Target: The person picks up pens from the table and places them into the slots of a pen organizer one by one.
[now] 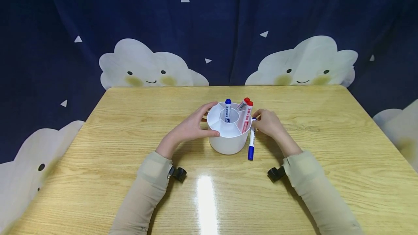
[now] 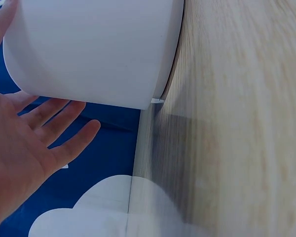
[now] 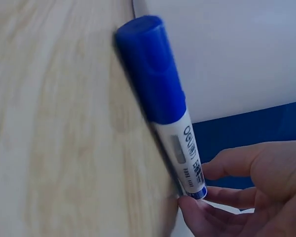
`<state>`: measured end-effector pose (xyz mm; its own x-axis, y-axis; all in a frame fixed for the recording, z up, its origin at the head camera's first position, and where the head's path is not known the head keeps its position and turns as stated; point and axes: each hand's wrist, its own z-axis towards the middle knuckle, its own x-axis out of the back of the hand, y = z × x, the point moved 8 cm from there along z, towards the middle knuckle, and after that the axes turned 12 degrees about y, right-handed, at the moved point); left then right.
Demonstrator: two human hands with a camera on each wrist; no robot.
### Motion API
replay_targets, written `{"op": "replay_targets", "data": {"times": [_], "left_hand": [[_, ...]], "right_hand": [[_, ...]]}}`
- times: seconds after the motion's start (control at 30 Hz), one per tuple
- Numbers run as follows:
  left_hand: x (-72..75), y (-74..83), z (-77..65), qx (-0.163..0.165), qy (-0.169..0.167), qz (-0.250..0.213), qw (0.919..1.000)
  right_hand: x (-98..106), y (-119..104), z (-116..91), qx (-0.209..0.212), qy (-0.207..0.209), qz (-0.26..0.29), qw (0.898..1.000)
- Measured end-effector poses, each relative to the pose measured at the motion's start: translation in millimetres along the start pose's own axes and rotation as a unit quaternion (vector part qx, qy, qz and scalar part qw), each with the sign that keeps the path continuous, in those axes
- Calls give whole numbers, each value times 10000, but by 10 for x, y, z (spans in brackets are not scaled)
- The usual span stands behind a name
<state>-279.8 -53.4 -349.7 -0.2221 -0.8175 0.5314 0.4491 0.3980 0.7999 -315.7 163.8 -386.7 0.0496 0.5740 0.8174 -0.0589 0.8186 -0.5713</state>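
Note:
A white round desk organizer (image 1: 226,145) with several compartments stands on the table. In its centre ring is a blue-capped whiteboard marker (image 1: 228,111); two red-capped whiteboard markers (image 1: 247,116) lean in a compartment on the right. My left hand (image 1: 191,124) spans the organizer's left side, thumb at the front rim and spread, nearly straight fingers partly hidden behind it. Right beside the organizer, another blue whiteboard marker (image 1: 251,140) points its cap towards me. My right hand (image 1: 268,123) pinches its far end; the right wrist view shows thumb and fingertips around that end (image 3: 190,182).
The wooden table (image 1: 130,119) reaches back to a dark blue curtain (image 1: 209,28) printed with clouds and triangles. A black wrist camera (image 1: 179,174) sits at the left cuff and another (image 1: 275,174) at the right.

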Motion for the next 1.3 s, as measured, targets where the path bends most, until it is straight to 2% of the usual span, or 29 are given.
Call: {"op": "replay_targets", "data": {"times": [0.2,0.5,0.67,0.93,1.3], "left_hand": [[11,9,2,5,14,-35,10000],[2,9,8,-10,3,-27,10000],[4,16,5,-4,21,-23,10000],[9,19,-4,-13,23,51,10000],[8,21,-10,26,10,70,10000]], "right_hand": [[74,-13,-21,-70,340,173,9992],[-17,13,-48,-396,-118,-66,9991],[13,14,-68,-327,-73,-127,9994],[158,-15,-107,-417,76,156,9990],[469,-225,-201,-1,595,385,9975]]}}
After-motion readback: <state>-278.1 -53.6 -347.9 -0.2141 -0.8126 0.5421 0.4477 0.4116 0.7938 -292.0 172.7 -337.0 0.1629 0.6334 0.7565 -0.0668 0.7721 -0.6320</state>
